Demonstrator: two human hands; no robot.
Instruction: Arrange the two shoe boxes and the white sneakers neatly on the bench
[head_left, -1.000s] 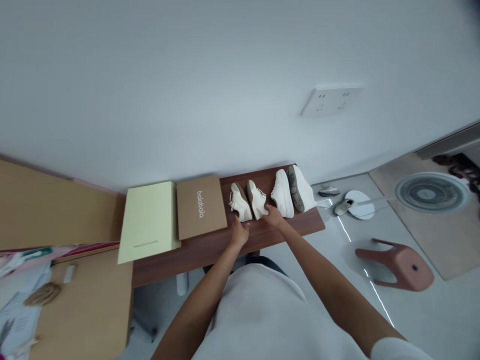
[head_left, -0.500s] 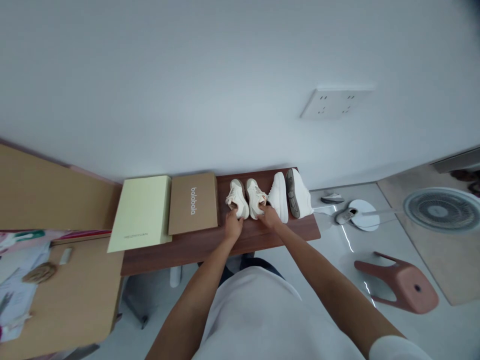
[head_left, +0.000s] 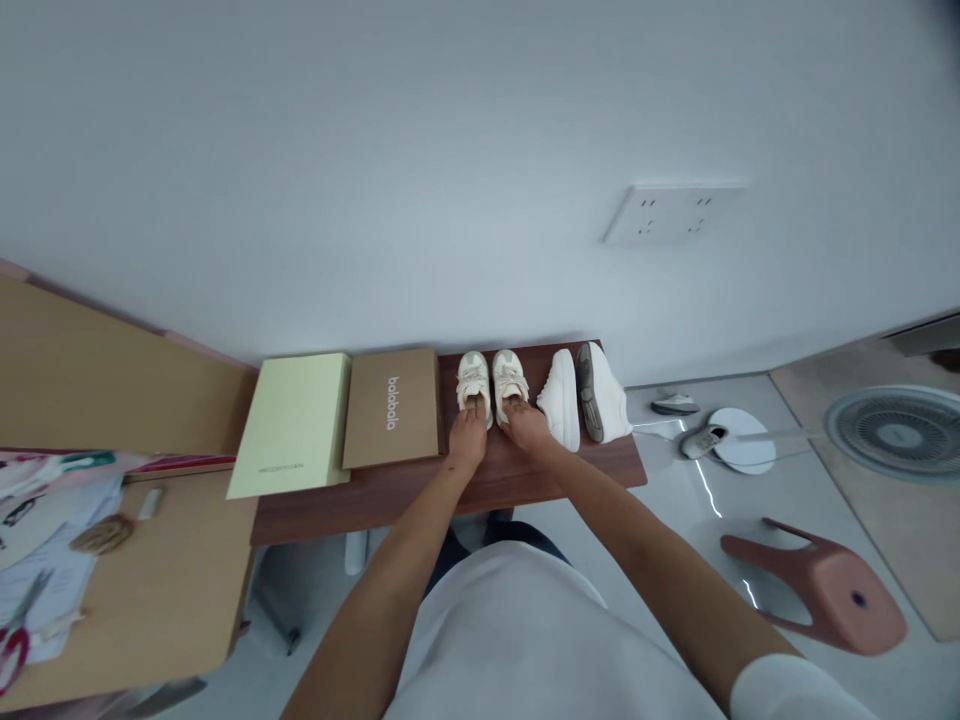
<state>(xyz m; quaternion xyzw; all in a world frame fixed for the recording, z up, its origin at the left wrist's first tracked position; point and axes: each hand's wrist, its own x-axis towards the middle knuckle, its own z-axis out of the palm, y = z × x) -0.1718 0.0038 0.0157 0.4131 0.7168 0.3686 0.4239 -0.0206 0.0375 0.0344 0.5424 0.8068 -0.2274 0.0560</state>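
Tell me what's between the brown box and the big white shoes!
In the head view, two cream shoes stand there, left hand and right hand touching them.

Head-worn camera, single view, above the wearer's white shirt, facing forward and down, left hand and right hand near mid-frame, brown shelf below, pale wall filling upper half.

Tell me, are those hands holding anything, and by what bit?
The left hand holds the left cream sneaker and the right hand the right cream sneaker, each by the heel, at the shoe's opening.
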